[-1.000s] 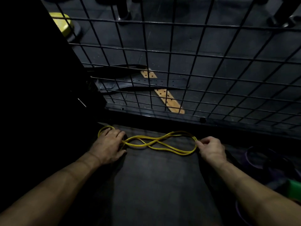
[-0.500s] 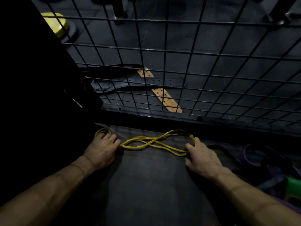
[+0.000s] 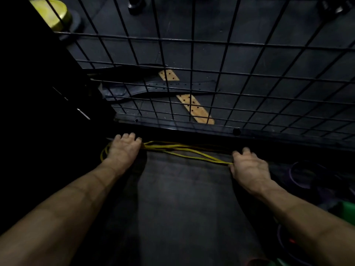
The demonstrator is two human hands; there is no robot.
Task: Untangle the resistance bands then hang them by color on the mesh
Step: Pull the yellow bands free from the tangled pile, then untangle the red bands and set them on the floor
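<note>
A yellow resistance band [image 3: 184, 153] is being stretched along the dark floor mat [image 3: 182, 204], just in front of the base of the wire mesh [image 3: 192, 73]. Its long axis is running parallel to the mesh, from one hand to the other. The end farther from the purple bands is being pressed flat under the left hand [image 3: 123, 150], fingers spread and pointed toward the mesh, with a small yellow loop showing beside the wrist. The other end is being held at the thumb side of the right hand [image 3: 249, 166]; whether it is being pinched cannot be told. Compared with a second ago, the figure-eight is being drawn out into near-straight strands, the right hand having been moved away from the left. A heap of purple bands [image 3: 307, 175] is lying beyond the right hand, well clear of the yellow one.
</note>
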